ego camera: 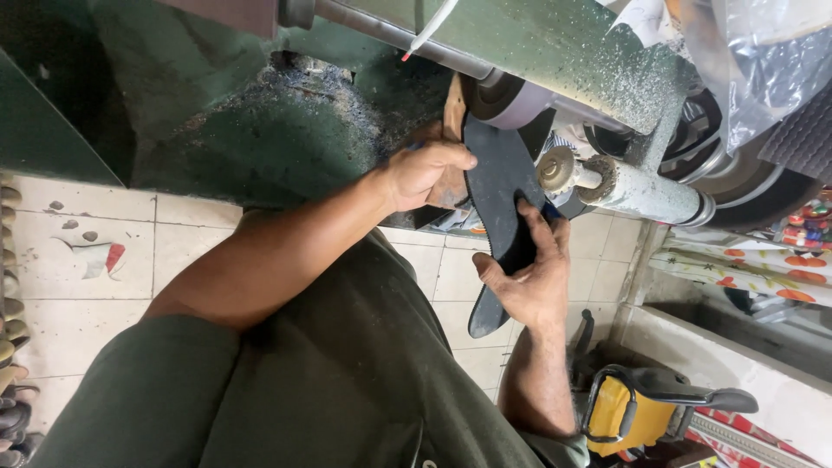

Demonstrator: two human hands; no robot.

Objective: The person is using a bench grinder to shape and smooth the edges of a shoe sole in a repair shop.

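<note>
A dark shoe sole with a toothed edge is held on edge between both hands. My left hand grips its upper part, where a brown layer shows, close to the grey sanding drum of a green grinding machine. My right hand clasps the sole's lower half from the right, fingers wrapped round its edge. The sole's top end touches or nearly touches the drum. A small round buffing wheel on a shaft sits just right of the sole.
The green machine housing is coated in dark dust. A white tiled floor lies below. A yellow and black tool rests at lower right. Patterned cloth and a plastic sheet are on the right. Stacked soles line the left edge.
</note>
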